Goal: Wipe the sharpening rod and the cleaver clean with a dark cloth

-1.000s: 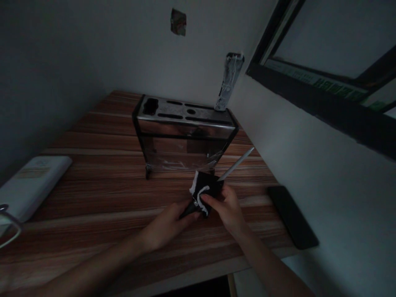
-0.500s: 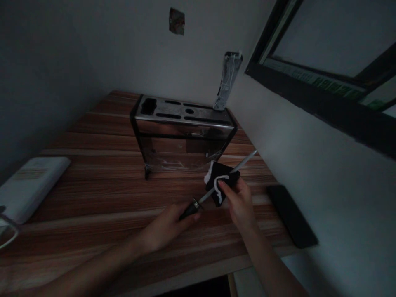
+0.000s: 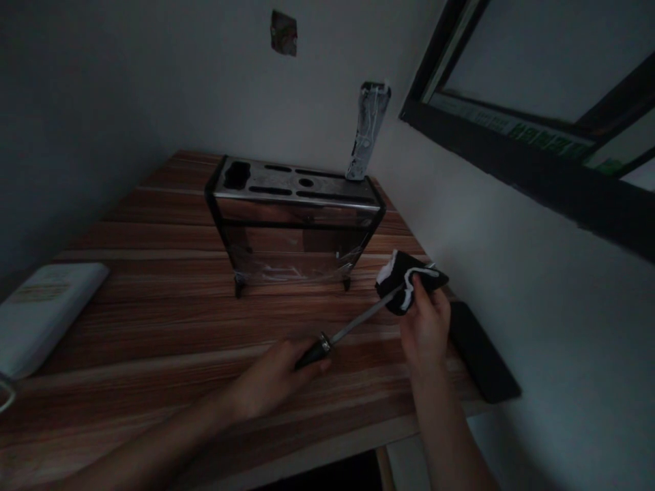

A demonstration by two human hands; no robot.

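**Q:** What is the work surface, and what are the largest fixtures?

**A:** A wooden table [image 3: 153,327] with a striped grain is set into a corner of pale walls. A dark window frame [image 3: 512,164] runs along the wall on the right.

**Q:** What stands on the table?

**A:** A steel knife rack [image 3: 294,204] stands upright near the back, with its slotted top facing up. A wrapped upright item [image 3: 366,129] rises behind its right end. I cannot tell what this item is. A flat white box [image 3: 46,310] lies at the left edge, well apart from the rack. A black phone [image 3: 484,354] lies flat near the right edge, just beside the right wrist.

**Q:** What is the state of the left hand?

**A:** The left hand [image 3: 271,378] is closed around the black handle of a sharpening rod [image 3: 358,326], low over the front of the table.

**Q:** Where is the rod?

**A:** It is in front of the rack. It slants up and to the right from the handle towards the wall, and its far end is hidden.

**Q:** What is the state of the right hand?

**A:** The right hand [image 3: 424,327] pinches a black cloth [image 3: 409,279] with white edging. The cloth is folded around the far end of the rod, between the right foot of the rack and the phone.
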